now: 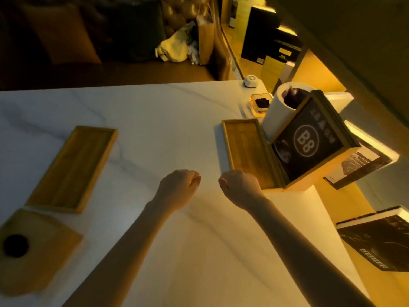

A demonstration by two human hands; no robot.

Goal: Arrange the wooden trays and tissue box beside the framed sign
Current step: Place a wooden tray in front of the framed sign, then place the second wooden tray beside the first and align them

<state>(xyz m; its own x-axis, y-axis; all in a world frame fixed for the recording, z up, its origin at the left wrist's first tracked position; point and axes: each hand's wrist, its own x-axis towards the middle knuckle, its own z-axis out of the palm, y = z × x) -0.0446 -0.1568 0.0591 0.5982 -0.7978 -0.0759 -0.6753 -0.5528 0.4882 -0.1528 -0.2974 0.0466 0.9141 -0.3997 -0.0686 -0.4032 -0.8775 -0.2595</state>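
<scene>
One wooden tray (245,149) lies on the white table (168,111), right against the left side of the framed sign (309,140), a dark panel marked B8 in a wooden frame. A second wooden tray (73,167) lies far to the left. The wooden tissue box (33,247), with a round dark hole in its top, sits at the near left corner. My left hand (179,187) and my right hand (240,187) hover side by side over the table's middle, fingers curled shut, holding nothing. My right hand is just at the near end of the first tray.
Behind the sign stand a white cylinder bin (281,107), a glass ashtray (261,103) and a small white device (251,80). Books (380,240) lie on the yellow ledge to the right. A dark sofa with bags (177,47) lies beyond the table's far edge.
</scene>
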